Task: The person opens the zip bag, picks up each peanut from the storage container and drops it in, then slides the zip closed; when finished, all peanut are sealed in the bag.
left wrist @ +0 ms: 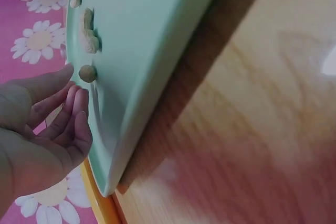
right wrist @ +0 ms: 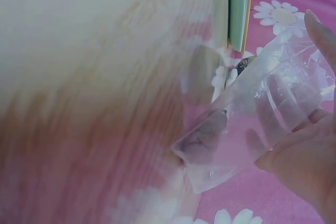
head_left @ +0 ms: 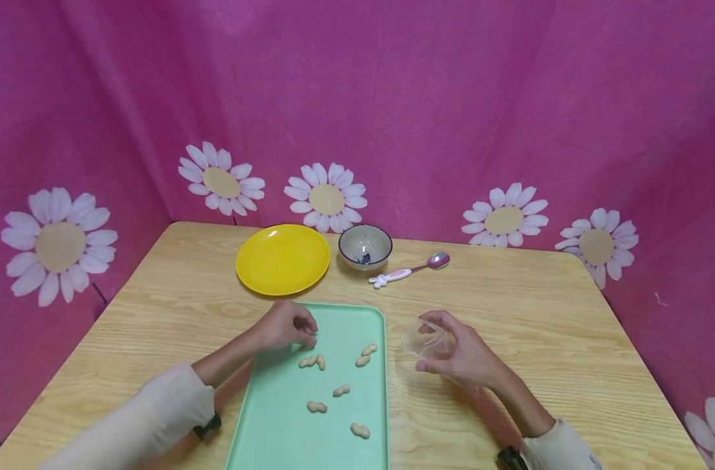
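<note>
My left hand (head_left: 284, 324) hovers over the far left part of the green tray (head_left: 348, 320), its thumb and fingers bent and apart. In the left wrist view no object shows between the fingertips, and a peanut (left wrist: 87, 73) lies close by them. Several unshelled peanuts (head_left: 317, 407) are spread on the tray. Right of the tray, my right hand (head_left: 466, 356) holds a clear, crinkled plastic bag (right wrist: 236, 135) between thumb and fingers, above the table. Its fingers show through the plastic in the right wrist view.
Behind the tray stand a yellow plate (head_left: 283, 260) and a small dark-rimmed bowl (head_left: 365, 247). A spoon (head_left: 398, 275) with a rabbit-shaped handle lies beside the bowl. Pink flowered cloth (head_left: 393, 117) surrounds the wooden table (head_left: 510, 294) at the back and sides.
</note>
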The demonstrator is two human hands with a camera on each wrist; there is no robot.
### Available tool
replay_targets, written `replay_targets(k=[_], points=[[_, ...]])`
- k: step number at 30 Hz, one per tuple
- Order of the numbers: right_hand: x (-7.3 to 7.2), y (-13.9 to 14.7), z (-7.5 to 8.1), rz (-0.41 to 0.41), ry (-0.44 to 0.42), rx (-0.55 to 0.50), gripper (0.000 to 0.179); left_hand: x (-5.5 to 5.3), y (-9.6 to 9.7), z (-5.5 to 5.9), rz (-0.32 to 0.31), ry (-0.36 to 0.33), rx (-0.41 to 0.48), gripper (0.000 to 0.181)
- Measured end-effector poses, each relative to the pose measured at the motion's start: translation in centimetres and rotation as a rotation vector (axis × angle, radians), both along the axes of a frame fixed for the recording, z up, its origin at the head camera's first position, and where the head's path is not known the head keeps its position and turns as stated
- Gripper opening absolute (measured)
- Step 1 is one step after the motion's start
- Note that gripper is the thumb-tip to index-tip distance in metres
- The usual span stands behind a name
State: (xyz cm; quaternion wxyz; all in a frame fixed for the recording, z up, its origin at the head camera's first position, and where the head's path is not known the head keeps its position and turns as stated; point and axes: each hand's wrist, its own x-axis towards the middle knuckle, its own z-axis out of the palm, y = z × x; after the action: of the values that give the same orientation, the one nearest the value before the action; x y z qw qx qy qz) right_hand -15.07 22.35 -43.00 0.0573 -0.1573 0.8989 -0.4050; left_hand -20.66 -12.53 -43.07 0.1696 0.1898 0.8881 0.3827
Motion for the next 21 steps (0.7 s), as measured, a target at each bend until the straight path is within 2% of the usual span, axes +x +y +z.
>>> replay_targets(k=[11,16,21], points=[[0.1,0.1,0.1,-0.02,0.005,-0.003,0.071,0.2,0.2,0.2,-0.062,0.031,-0.086,0.004],[0.0,0.2,0.0,-0.016,0.023,-0.003,0.07,0.0,0.7,0.6,-0.04,-0.008,-0.108,0.003],[0.0,0.2,-0.1,-0.011,0.034,-0.012,0.07,-0.2,1.5,1.2,0.004,-0.063,-0.094,0.006]])
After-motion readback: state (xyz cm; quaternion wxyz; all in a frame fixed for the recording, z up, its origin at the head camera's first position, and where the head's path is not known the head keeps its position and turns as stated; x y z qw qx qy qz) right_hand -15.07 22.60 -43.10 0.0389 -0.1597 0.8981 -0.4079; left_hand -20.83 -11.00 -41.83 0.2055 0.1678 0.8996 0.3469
